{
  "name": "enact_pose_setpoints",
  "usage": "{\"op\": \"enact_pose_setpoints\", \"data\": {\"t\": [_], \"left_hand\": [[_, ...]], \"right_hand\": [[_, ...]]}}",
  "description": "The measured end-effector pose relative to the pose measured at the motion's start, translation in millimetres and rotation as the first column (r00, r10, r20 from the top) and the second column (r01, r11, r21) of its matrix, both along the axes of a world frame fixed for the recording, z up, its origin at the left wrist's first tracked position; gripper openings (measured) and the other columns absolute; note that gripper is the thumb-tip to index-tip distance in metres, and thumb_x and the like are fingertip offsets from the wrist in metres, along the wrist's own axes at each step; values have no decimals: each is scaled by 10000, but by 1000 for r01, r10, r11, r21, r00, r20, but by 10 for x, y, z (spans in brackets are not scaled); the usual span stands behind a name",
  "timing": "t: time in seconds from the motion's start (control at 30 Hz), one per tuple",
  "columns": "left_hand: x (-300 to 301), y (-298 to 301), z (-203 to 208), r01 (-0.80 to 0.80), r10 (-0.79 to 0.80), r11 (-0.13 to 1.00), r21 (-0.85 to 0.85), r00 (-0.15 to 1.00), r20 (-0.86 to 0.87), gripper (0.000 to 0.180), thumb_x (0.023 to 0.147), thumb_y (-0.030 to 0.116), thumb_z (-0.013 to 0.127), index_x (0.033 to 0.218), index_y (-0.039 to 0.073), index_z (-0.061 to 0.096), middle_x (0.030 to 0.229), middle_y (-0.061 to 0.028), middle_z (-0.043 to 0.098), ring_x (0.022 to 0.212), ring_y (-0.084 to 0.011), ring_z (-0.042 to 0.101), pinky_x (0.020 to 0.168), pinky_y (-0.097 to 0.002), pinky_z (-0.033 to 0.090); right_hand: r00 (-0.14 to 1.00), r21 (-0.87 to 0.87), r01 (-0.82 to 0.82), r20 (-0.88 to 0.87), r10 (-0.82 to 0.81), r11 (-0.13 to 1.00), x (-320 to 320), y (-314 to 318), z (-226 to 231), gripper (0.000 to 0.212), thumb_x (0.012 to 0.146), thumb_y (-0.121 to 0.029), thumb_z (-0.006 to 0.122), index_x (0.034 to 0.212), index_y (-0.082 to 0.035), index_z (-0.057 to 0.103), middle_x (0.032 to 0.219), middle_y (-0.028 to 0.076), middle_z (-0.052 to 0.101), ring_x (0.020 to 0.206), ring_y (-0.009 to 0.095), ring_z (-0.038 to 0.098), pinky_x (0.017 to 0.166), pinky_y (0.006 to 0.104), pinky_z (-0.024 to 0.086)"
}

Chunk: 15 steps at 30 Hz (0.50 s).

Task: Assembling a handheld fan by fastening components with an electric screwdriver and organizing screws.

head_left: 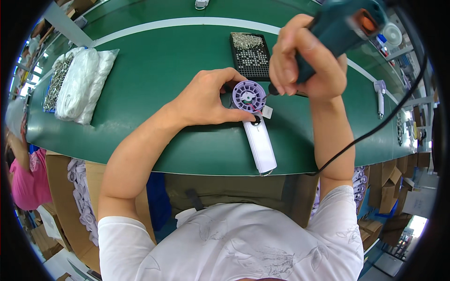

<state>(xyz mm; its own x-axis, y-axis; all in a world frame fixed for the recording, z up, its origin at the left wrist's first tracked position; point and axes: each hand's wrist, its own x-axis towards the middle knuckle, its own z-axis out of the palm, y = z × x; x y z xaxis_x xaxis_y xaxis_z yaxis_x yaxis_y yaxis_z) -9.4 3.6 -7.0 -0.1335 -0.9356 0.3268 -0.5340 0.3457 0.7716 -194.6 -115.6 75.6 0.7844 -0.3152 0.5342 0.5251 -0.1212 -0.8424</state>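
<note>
A small handheld fan with a white handle and a round lilac head lies on the green table. Around the fan head, the thumb and fingers of my left hand are closed, steadying it. The head has no front cover, so its inner ribs and coloured wires show. My right hand grips a dark teal electric screwdriver with an orange button. Its tip points at the right side of the fan head; whether it touches cannot be made out. A small white tag sticks out beside the head.
Behind the fan stands a black screw tray with many small screws. Clear plastic bags lie at the left beside metal parts. Another fan rests at the far right. The screwdriver's black cable loops past my right forearm. A cardboard box holds fan parts.
</note>
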Motion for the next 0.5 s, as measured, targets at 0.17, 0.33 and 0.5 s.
{"op": "enact_pose_setpoints", "data": {"t": [0.17, 0.33, 0.5], "left_hand": [[3, 14, -17, 8, -8, 1000, -1, 1000, -23, 753, 627, 372, 1000, 1202, 4, 682, 1051, -106, 754, 901, -227, 708, 810, -338, 541], [15, 25, 34, 19, -19, 996, -88, 1000, 2, 722, 657, 338, 985, 1219, 8, 676, 1087, -115, 748, 992, -240, 708, 831, -355, 544], [-48, -28, 27, -7, 13, 907, -421, 1000, 13, 466, 716, 195, 942, 1079, 5, 722, 1065, -119, 742, 997, -267, 694, 833, -367, 548]], "right_hand": [[976, -54, -145, 154, 151, 988, -1, -111, 62, 299, 1109, -240, 347, 1091, -3, 530, 685, 55, 544, 418, 126, 453, 423, 291, 456], [967, -51, -158, 194, 165, 986, 6, -128, 30, 330, 1120, -266, 321, 1119, -15, 535, 726, 50, 561, 450, 125, 470, 456, 294, 467], [960, -50, -150, 232, 157, 987, 19, -94, 31, 351, 1124, -286, 304, 1142, -29, 542, 735, 46, 565, 464, 127, 481, 476, 303, 478]]}}
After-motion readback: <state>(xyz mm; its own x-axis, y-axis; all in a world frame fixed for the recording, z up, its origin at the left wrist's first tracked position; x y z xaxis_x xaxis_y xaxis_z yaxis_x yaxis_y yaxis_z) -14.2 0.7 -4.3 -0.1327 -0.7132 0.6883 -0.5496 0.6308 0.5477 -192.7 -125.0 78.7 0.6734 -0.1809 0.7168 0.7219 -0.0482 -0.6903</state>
